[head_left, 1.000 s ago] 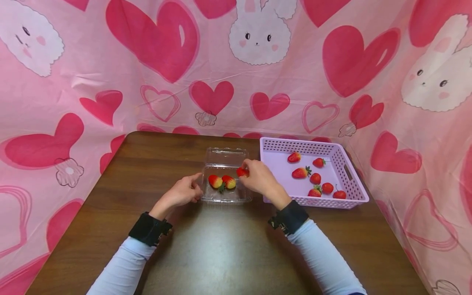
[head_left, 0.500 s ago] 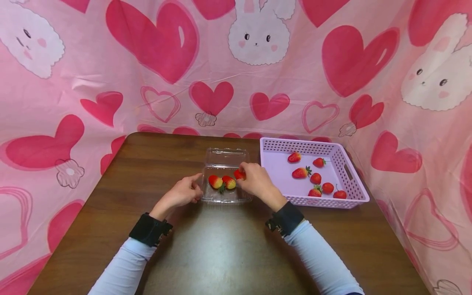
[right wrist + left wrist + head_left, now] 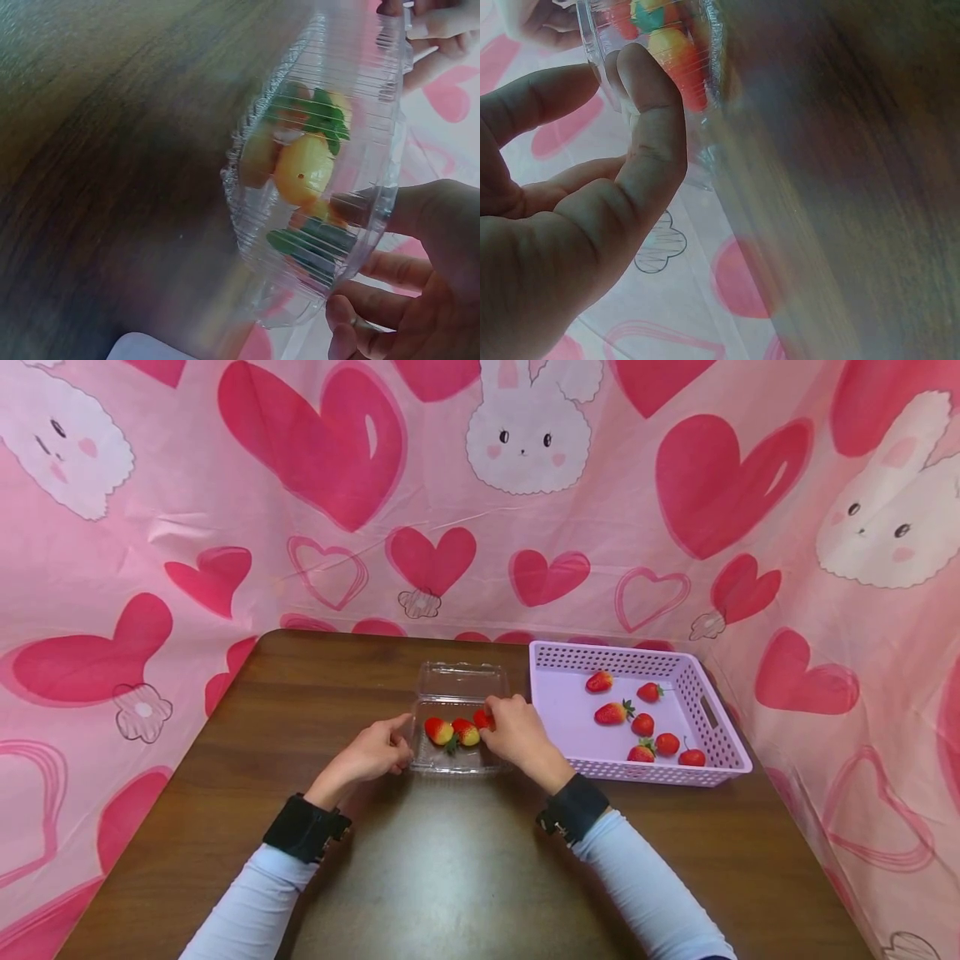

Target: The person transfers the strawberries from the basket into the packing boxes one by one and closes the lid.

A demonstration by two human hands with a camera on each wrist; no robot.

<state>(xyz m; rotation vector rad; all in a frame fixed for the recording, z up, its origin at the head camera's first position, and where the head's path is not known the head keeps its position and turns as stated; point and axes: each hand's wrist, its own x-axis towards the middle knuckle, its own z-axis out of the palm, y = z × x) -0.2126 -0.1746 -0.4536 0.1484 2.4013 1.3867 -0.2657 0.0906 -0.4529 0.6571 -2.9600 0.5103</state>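
A clear plastic clamshell container (image 3: pixel 457 760) stands with its lid raised behind it. Two red-and-yellow strawberries (image 3: pixel 438 730) lie side by side in its base, with green leaves (image 3: pixel 326 120) between them. My left hand (image 3: pixel 372 748) is at the container's left side, its thumb and index finger pinching the rim (image 3: pixel 592 45). On the right, my right hand (image 3: pixel 519 735) reaches over the wall and pinches another strawberry (image 3: pixel 483 719) low inside the base, close beside the other two. That berry's green leaves (image 3: pixel 315 241) show through the clear wall; my fingers hide part of it.
A lilac perforated basket (image 3: pixel 555 752) stands right of the container, close to my right hand. Several strawberries (image 3: pixel 613 712) and small round red fruits (image 3: pixel 667 743) lie in it. The brown wooden table (image 3: pixel 420 860) ends at a pink heart-patterned cloth (image 3: pixel 442 460).
My right hand has moved left and slightly down with its strawberry, from the container's right edge to beside the two berries inside. The left hand has stayed at the rim.
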